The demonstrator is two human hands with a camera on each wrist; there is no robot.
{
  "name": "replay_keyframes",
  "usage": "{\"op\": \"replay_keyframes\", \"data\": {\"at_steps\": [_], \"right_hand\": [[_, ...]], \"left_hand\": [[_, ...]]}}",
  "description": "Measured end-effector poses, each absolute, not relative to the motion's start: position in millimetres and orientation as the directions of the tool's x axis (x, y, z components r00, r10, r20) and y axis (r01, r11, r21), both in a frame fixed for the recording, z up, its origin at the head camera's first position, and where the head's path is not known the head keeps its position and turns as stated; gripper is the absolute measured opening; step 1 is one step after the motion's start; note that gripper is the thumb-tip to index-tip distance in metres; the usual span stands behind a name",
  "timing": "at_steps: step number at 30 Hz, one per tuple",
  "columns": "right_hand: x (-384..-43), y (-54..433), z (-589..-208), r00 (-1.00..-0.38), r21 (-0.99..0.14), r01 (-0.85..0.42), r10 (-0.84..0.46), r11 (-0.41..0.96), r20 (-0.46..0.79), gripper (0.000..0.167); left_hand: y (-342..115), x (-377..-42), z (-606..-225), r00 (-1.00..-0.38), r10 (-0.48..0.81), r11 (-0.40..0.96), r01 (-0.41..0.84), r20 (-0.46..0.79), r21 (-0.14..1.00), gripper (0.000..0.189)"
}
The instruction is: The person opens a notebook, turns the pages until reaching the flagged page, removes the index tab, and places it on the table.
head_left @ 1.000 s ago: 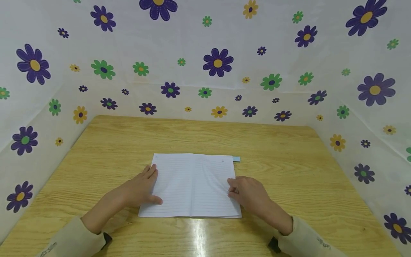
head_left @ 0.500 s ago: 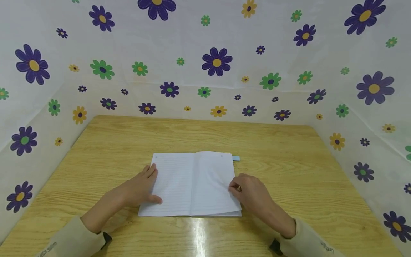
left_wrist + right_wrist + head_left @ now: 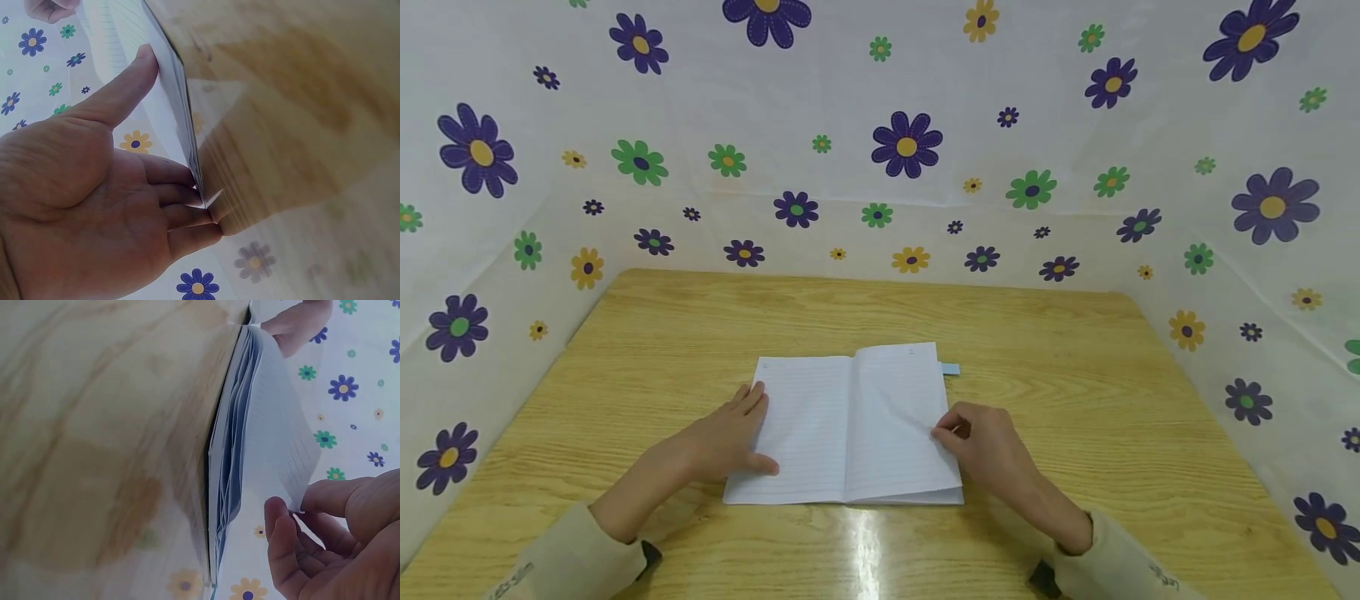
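Note:
A lined notebook (image 3: 801,433) lies spread on the wooden table, its ruled pages facing up. My left hand (image 3: 730,437) rests flat along the left page's outer edge, thumb and fingers extended; the left wrist view shows its thumb (image 3: 128,87) over the page edge. With thumb and forefinger, my right hand (image 3: 988,442) pinches the outer edge of the right-hand page (image 3: 898,425). That page is lifted and bowed above the sheets beneath. In the right wrist view the page (image 3: 275,437) curves up to the pinching fingertips, with looser sheets fanned below it.
A pale blue tab (image 3: 951,369) sticks out from the notebook's upper right side. Wood-grain table (image 3: 865,317) surrounds the notebook. White cloth (image 3: 842,83) printed with purple, green and yellow flowers hangs along the back and both sides.
The right-hand page has risen, its top corner shifting up and slightly left. My right fingers have closed into a pinch on its edge. The left hand has stayed put.

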State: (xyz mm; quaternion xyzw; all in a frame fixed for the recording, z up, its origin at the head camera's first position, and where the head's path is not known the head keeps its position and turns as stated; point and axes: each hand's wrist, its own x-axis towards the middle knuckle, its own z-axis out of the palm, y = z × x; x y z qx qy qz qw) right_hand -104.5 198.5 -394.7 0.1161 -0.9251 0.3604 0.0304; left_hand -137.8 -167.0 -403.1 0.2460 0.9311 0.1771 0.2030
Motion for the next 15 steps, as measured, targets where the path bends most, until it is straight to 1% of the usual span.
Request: {"op": "replay_keyframes", "data": {"at_steps": [6, 10, 15], "right_hand": [[-106.3, 201.6, -398.1, -0.973, -0.719, -0.23, -0.177, 0.655, 0.15, 0.012], [-106.7, 201.9, -398.8, -0.981, -0.762, -0.191, -0.144, 0.619, 0.129, 0.014], [-106.7, 202.4, -397.5, -0.993, -0.81, -0.114, -0.095, 0.575, 0.072, 0.035]], "left_hand": [[-166.6, -137.3, -402.3, -0.798, 0.527, 0.817, 0.382, -0.292, 0.431, 0.104], [-167.0, -137.6, -403.6, -0.799, 0.525, 0.818, 0.378, -0.293, 0.435, 0.104], [-167.0, -137.9, -403.4, -0.799, 0.526, 0.818, 0.381, -0.29, 0.432, 0.104]]}}
